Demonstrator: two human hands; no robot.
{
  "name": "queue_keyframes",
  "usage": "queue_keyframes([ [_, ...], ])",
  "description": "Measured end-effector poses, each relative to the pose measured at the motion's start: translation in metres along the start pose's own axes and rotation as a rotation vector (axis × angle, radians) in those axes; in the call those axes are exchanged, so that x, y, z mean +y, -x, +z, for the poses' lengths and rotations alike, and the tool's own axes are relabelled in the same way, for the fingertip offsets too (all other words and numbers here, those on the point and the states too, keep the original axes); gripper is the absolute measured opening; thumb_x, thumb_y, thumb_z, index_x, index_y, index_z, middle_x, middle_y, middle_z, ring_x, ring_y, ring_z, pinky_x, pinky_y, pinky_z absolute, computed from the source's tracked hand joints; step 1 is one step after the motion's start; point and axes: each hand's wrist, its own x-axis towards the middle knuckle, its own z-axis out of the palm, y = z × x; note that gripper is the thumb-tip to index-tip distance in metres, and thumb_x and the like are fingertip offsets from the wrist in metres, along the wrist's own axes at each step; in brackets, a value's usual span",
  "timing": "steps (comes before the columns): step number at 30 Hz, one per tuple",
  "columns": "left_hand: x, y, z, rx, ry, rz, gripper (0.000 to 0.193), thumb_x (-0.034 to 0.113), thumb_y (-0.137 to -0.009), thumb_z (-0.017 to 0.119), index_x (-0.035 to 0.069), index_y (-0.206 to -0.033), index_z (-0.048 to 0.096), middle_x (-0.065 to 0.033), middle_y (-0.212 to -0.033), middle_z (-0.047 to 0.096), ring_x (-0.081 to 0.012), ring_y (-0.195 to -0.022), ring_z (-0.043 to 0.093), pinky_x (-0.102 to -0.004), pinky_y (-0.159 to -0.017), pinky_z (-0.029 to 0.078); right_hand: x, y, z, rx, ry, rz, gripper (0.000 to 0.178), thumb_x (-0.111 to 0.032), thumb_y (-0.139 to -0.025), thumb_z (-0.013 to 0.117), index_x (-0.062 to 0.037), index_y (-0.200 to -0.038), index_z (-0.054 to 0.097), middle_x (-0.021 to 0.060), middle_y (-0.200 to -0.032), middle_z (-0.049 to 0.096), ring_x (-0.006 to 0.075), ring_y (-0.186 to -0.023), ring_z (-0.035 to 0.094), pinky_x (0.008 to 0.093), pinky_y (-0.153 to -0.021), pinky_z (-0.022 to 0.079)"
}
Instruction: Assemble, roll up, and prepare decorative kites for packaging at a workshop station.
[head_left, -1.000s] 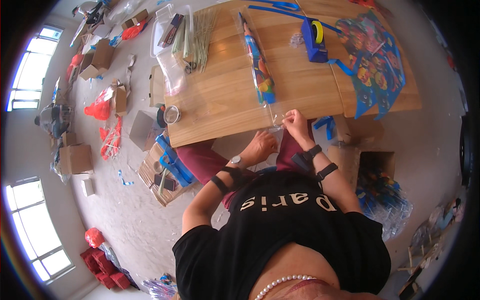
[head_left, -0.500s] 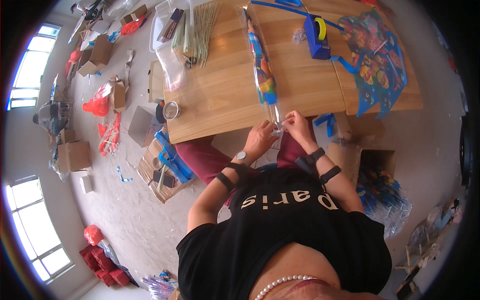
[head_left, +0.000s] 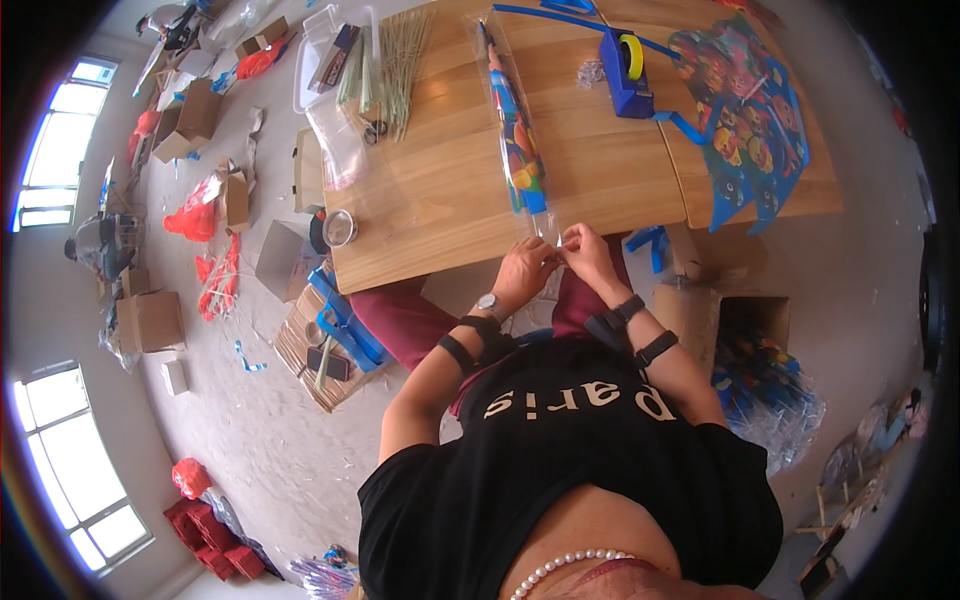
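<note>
A long clear plastic sleeve (head_left: 546, 226) lies on the wooden table (head_left: 420, 215), its near end at the front edge. Inside is a narrow, rolled or folded bundle of bright printed sheet (head_left: 520, 150), mostly blue, red, yellow and green. My left hand (head_left: 526, 270) and my right hand (head_left: 588, 254) meet at the sleeve's near end, just over the table's edge. Both have their fingers pinched on the plastic film, the tips almost touching. The exact folds between my fingertips are too small to make out.
A blue tape dispenser (head_left: 628, 85) with yellow tape stands at the back right, beside printed sheets with blue tails (head_left: 745, 120). Thin pale sticks (head_left: 402, 70), a clear bin (head_left: 312, 65) and a round container (head_left: 340, 228) are at left. A cardboard box (head_left: 690, 325) holds packed bundles.
My hands have drawn closer together at the sleeve's end, and the loose film that hung below my fingers shows less. The sleeve is slightly more tilted.
</note>
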Motion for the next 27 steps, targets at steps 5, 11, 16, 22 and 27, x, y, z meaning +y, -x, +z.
queue_keyframes([
  [5, 0.001, 0.001, -0.001, 0.021, -0.07, 0.035, 0.014, 0.012, -0.085, 0.079, 0.006, -0.093, 0.069, -0.0125, -0.094, 0.065, -0.0349, -0.096, 0.064, -0.0449, -0.085, 0.05, -0.003, -0.007, -0.001, -0.095, 0.077, 0.0, 0.04, -0.011, -0.081, 0.087, -0.0017, -0.11, 0.062, 0.0089, -0.086, 0.074, 0.0161, -0.082, 0.072, 0.031, -0.068, 0.058],
  [11, -0.002, 0.003, -0.002, 0.025, -0.103, 0.048, 0.015, 0.01, -0.085, 0.078, 0.006, -0.096, 0.068, -0.0121, -0.096, 0.064, -0.0344, -0.097, 0.062, -0.0449, -0.086, 0.048, -0.012, -0.007, 0.006, -0.043, 0.128, -0.004, 0.044, -0.013, -0.074, 0.091, -0.0044, -0.108, 0.064, 0.0084, -0.086, 0.074, 0.0191, -0.082, 0.072, 0.0335, -0.073, 0.056],
  [16, -0.002, 0.008, -0.003, -0.006, -0.146, 0.033, 0.019, 0.009, -0.085, 0.076, 0.006, -0.101, 0.066, -0.0123, -0.1, 0.062, -0.0332, -0.102, 0.061, -0.0447, -0.089, 0.045, -0.015, -0.005, 0.013, 0.038, 0.096, 0.033, 0.036, -0.008, -0.067, 0.084, -0.0056, -0.098, 0.066, 0.0084, -0.08, 0.075, 0.0246, -0.078, 0.074, 0.0365, -0.071, 0.056],
  [22, -0.004, 0.011, -0.004, -0.008, -0.139, 0.011, 0.018, 0.008, -0.088, 0.073, 0.006, -0.102, 0.063, -0.0118, -0.099, 0.062, -0.0329, -0.102, 0.06, -0.0446, -0.091, 0.042, -0.018, -0.005, 0.018, 0.018, 0.11, 0.106, 0.038, -0.01, -0.071, 0.088, -0.0057, -0.102, 0.067, 0.0082, -0.086, 0.074, 0.0198, -0.082, 0.072, 0.0334, -0.075, 0.056],
  [27, -0.005, 0.013, -0.004, -0.004, -0.139, -0.003, 0.014, 0.008, -0.09, 0.071, 0.007, -0.1, 0.061, -0.0115, -0.097, 0.063, -0.0325, -0.101, 0.06, -0.0445, -0.092, 0.041, -0.015, -0.007, 0.023, 0.024, 0.078, 0.113, 0.039, -0.013, -0.071, 0.09, -0.0053, -0.102, 0.067, 0.0081, -0.086, 0.074, 0.018, -0.082, 0.071, 0.0322, -0.073, 0.055],
])
